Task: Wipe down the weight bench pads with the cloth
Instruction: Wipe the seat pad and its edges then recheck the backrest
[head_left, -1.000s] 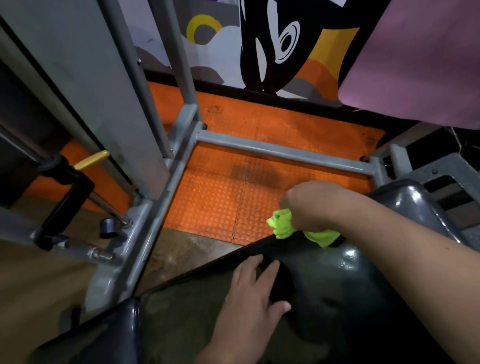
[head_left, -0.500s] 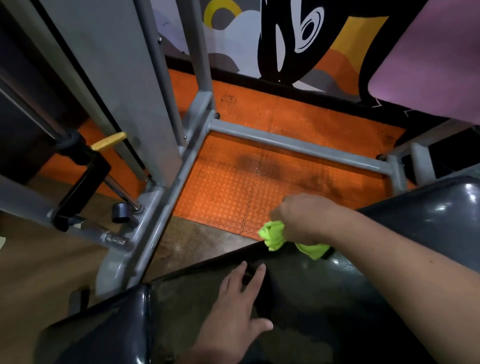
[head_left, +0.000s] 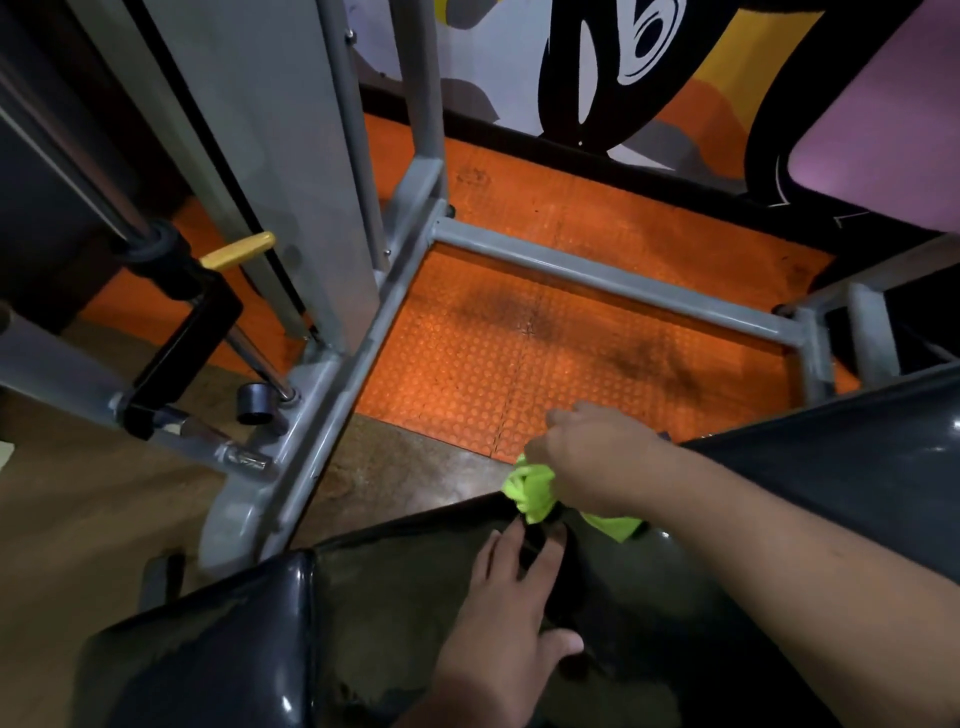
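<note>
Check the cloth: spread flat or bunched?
Bunched. The green cloth is crumpled in the right hand, folds sticking out either side of the fist, at the black pad edge.

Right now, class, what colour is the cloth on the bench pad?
Bright neon yellow-green cloth, clearest in the head view.

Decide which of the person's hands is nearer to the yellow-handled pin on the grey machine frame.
Left. The left hand rests flat on the black bench pad, below and right of the yellow-handled pin; the right hand, gripping the bright green cloth, is farther right.
</note>
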